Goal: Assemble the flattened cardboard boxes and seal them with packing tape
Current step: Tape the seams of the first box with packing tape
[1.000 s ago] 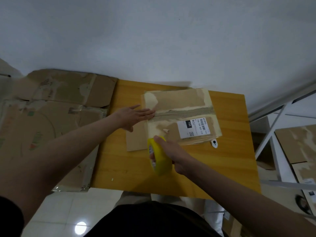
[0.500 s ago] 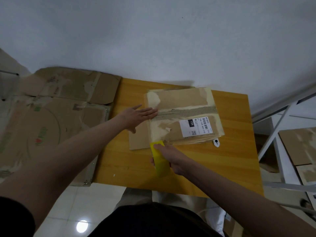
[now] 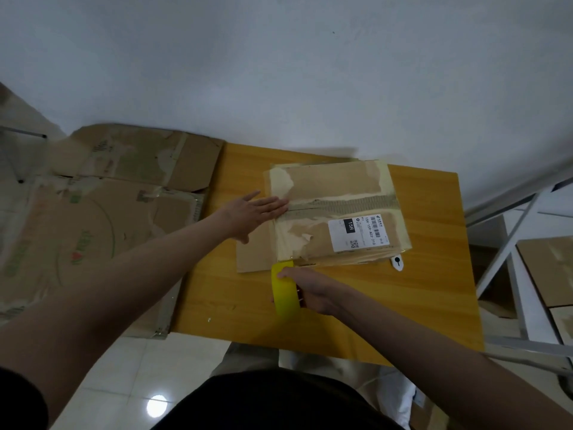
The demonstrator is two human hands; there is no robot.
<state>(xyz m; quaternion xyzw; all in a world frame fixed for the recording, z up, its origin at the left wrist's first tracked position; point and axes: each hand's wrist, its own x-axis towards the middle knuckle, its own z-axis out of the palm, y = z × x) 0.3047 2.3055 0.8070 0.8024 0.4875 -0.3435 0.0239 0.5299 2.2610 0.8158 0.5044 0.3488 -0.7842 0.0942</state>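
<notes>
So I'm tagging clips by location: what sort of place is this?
Probably a small packing room: a labelled box on a wooden table, flattened cardboard beside it, tape in hand.

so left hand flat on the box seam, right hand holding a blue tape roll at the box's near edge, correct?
Not quite: the tape roll is yellow, not blue, as the head view shows. The rest stands: the left hand lies flat on the box seam, and the right hand holds the roll at the box's near edge.
</notes>
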